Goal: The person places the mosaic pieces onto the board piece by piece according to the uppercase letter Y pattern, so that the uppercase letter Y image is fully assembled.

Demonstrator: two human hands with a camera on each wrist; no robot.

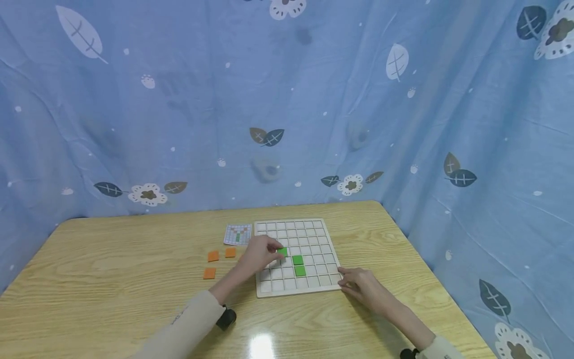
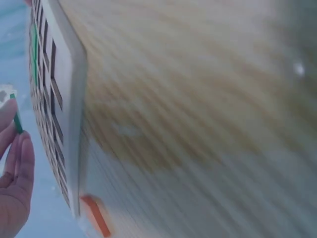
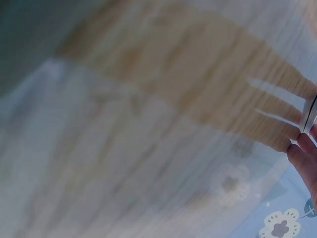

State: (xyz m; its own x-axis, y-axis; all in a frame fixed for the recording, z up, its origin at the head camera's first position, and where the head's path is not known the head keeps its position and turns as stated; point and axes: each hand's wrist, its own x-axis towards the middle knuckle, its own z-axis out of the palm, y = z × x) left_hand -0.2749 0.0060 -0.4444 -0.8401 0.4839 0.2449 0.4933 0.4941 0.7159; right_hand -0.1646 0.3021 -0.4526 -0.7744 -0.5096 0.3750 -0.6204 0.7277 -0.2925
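Observation:
A green square tile is pinched between the thumb and fingers of my left hand, over the left half of a white grid board. In the left wrist view the green tile stands on edge in the fingertips, apart from the board's cells. Two more green tiles lie in neighbouring cells of one column near the board's middle. My right hand grips the board's near right corner, fingers at the right edge and thumb by the corner. The right wrist view shows those fingertips against the board's rim.
Three orange square tiles lie on the wooden table left of the board. A small pattern card with a coloured grid sits beside the board's far left corner. A blue printed curtain hangs behind and along the right.

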